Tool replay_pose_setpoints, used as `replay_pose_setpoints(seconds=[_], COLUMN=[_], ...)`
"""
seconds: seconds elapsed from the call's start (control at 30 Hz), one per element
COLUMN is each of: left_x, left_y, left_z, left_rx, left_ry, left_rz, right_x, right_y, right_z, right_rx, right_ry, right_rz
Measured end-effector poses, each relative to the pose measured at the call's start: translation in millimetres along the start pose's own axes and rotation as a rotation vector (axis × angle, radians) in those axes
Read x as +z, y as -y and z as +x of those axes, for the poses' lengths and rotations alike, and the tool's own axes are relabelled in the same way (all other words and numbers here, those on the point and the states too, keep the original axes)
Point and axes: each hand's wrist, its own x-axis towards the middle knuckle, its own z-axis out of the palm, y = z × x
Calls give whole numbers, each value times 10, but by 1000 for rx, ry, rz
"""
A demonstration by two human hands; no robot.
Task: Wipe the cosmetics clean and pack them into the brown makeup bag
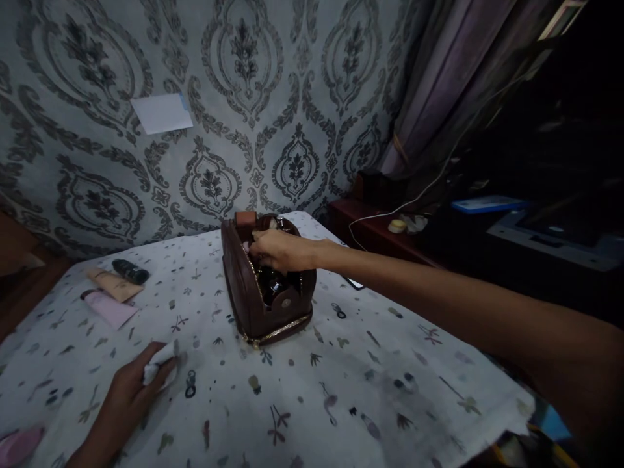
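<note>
A dark brown zippered bag [244, 286] stands unzipped in the middle of the patterned white cloth, with dark and shiny items inside. My right hand [285, 250] reaches into its opening from the right; the fingertips are down among the contents, and what they hold, if anything, is hidden. Near the front left, my left hand [136, 387] is closed on a crumpled white item [160, 361], just above the cloth. Beyond it at the left lie a pink tube [110, 308], a beige tube [114, 285] and a dark bottle [130, 271].
A pink object [21, 446] lies at the lower left edge. Behind the table rises a patterned wall [253, 149] with a white card [163, 114]. At right are a dark red surface [370, 227], a white cable and a phone-like item partly behind my arm.
</note>
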Motion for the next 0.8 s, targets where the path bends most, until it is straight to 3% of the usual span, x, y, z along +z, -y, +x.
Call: replay_pose_setpoints(seconds=[0.1,0.33,0.57,0.8], left_x=[6,6,6,28], left_y=[33,8,-45,-23], left_z=[-3,-6,-5,-39], left_rx=[-13,-4,10,-4], left_ry=[4,-23,14,25], left_rz=[10,28,-15,-28], right_x=[-23,-44,-8,70], right_y=[8,28,83,15], right_z=[-25,-9,94,88], right_rx=[35,-59,-35,-55], right_ry=[23,-5,68,0], right_rz=[19,-10,-73,-31])
